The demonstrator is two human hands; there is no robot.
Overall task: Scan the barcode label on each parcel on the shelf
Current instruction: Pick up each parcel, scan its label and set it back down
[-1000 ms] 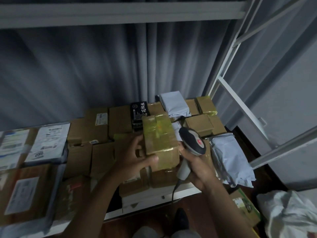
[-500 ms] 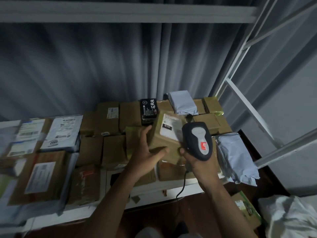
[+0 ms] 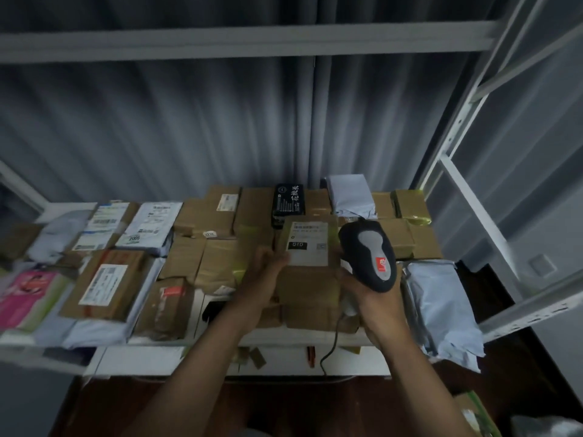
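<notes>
- I see my left hand [image 3: 263, 272] gripping a brown box [image 3: 307, 263] by its left edge, thumb on its white label [image 3: 308, 244]; "010" reads in a black patch, the rest is blurred.
- My right hand [image 3: 375, 298] has its fingers curled round the grey scanner [image 3: 369, 255], held just right of the label; its cable [image 3: 329, 348] hangs below.
- The box sits above other parcels on the white shelf [image 3: 142, 361].
- A white mailer [image 3: 148, 225] at the left reads "2005"; a black box [image 3: 288, 200] at the back bears Chinese characters.
- Grey curtain [image 3: 189, 127] behind; shelf post [image 3: 454, 137] at the right, with a grey bag [image 3: 441, 307] overhanging the shelf's front edge.
</notes>
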